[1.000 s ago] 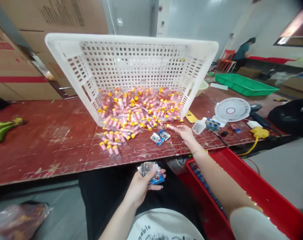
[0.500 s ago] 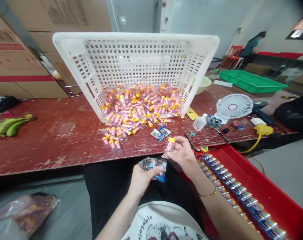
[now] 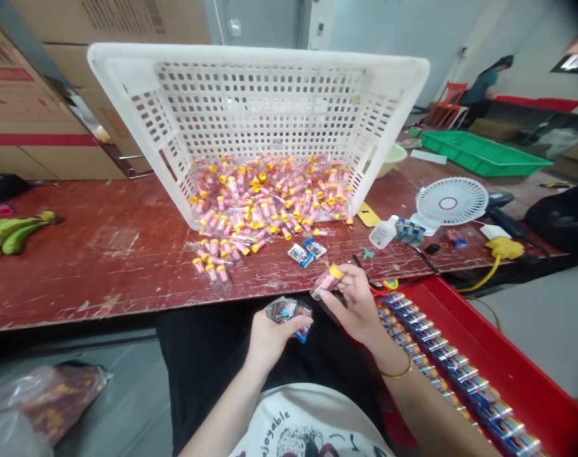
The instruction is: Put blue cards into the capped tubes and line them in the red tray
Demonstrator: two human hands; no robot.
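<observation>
Right hand (image 3: pixel 356 306) pinches one yellow-capped tube (image 3: pixel 327 281) in its fingers, just off the surface (image 3: pixel 103 266) edge, at 1 o'clock of the packet stack (image 3: pixel 289 311) clenched in the left hand (image 3: pixel 270 337). I'd grip the tube mid-body with the cap clear, and thumb only the top packet loose.

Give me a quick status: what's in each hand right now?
Left hand shut on small packets. Right hand pinching yellow-capped pink tube. Heap of tubes in tipped white basket. Nothing between the hands.
</observation>
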